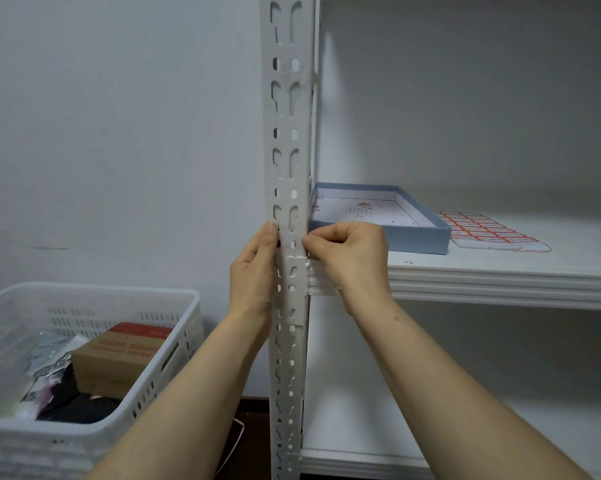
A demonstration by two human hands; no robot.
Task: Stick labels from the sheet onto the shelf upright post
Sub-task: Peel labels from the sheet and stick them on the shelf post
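Observation:
The white slotted upright post [287, 140] of the shelf runs up the middle of the view. A white label [291, 241] lies across the post at shelf height. My left hand [254, 271] presses flat on the post's left side, fingers straight, thumb at the label's left edge. My right hand [347, 258] has its fingers curled and pinches the label's right edge at the post's corner. The label sheet [489, 232], with red-bordered labels, lies flat on the shelf board [500, 275] at the right.
An open pale blue box lid [413, 237] sits on the shelf board between the post and the sheet. A white plastic crate [84, 341] holding a cardboard box and bags stands lower left. A lower shelf board [396, 438] sits below. The wall is behind.

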